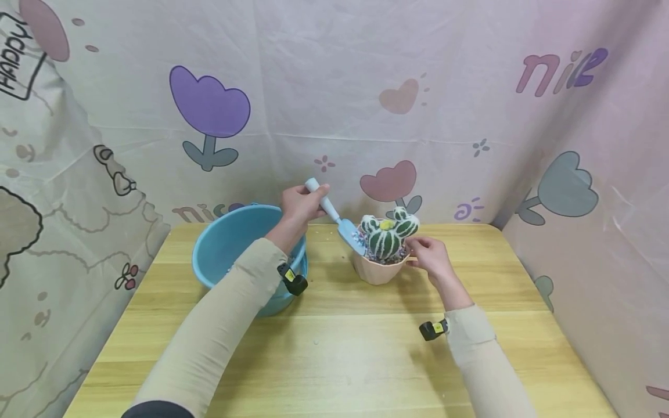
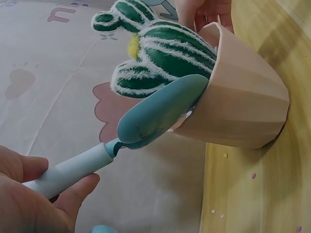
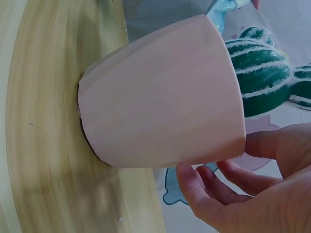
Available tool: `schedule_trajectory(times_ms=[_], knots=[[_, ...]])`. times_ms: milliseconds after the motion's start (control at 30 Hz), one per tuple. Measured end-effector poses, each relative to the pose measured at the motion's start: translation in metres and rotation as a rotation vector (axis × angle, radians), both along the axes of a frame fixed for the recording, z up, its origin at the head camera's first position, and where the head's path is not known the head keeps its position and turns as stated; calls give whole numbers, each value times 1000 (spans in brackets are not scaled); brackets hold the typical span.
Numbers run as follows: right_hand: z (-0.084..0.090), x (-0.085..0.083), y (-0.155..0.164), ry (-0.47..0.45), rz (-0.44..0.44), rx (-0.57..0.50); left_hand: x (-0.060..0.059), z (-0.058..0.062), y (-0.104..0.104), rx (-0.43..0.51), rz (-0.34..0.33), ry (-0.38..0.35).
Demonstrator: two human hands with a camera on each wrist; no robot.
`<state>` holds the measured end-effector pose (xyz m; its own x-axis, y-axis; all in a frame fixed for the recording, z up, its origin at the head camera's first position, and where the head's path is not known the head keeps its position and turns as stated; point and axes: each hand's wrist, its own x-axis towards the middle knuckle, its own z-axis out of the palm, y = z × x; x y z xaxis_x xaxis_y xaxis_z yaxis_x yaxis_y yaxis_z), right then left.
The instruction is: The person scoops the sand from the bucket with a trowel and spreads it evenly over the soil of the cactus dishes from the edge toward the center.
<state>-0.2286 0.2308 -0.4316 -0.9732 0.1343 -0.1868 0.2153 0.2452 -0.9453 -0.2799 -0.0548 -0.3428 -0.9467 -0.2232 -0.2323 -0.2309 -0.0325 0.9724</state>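
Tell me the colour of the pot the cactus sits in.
The pot is pale pink, plain and faceted; the right wrist view shows it best.

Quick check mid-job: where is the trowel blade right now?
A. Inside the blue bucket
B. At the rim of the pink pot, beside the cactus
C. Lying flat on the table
B: the left hand holds the trowel with its blade tucked into the pink pot against the cactus.

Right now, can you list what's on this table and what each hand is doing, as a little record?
left hand: grips the trowel by its handle
trowel blade: at the rim of the pink pot, beside the cactus
right hand: fingers at the pot's rim, steadying it
blue bucket: left of the pot
table: wooden, small pebbles scattered near the pot
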Motion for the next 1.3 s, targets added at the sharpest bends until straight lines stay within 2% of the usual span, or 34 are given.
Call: schedule_trajectory(times_ms=[367,633,1300], knots=[[0,-1,-1,15,-42,-33,0,0,1,-8,-11,-2],[4,0,-4,-19,-23,-50,0,1,2,-20,-12,13],[2,7,-12,-27,-32,-48,2,1,5,-34,-6,48]])
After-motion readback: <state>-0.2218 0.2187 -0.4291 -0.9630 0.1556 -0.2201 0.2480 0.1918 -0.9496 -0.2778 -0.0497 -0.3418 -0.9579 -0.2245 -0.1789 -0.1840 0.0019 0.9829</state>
